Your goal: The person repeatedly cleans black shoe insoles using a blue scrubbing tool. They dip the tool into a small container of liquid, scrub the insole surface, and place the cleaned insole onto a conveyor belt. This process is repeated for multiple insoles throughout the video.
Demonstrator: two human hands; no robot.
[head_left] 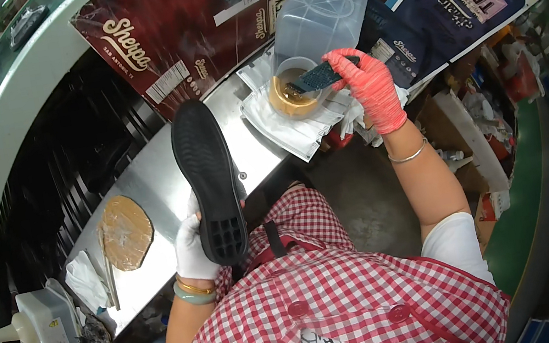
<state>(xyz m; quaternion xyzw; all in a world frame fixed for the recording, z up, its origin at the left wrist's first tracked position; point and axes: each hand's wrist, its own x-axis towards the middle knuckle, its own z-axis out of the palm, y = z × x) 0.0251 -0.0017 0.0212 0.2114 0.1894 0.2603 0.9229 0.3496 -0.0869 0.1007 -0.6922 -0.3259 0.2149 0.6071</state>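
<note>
My left hand (pixel 192 256), in a white glove, grips a black shoe sole (pixel 209 174) by its lower end. The sole stands lengthwise, its ridged tread and the hollow squares of its heel facing up. In a pink-red glove, my right hand (pixel 372 91) is closed on a dark, flat brush (pixel 317 78). The brush slants down, its end at the mouth of a cut plastic cup (pixel 295 105) with yellowish-brown, glue-like stuff inside. The brush tip is partly hidden there. Behind the cup leans a translucent plastic jug (pixel 320 15).
White papers (pixel 282 127) lie under the cup on the metal bench (pixel 155 190). A brown wrapped disc (pixel 127 232) and a white cloth (pixel 87 280) lie at left, beside a white bottle (pixel 47 322). Printed cartons (pixel 187 27) line the back. An open box (pixel 462 134) with scraps stands right.
</note>
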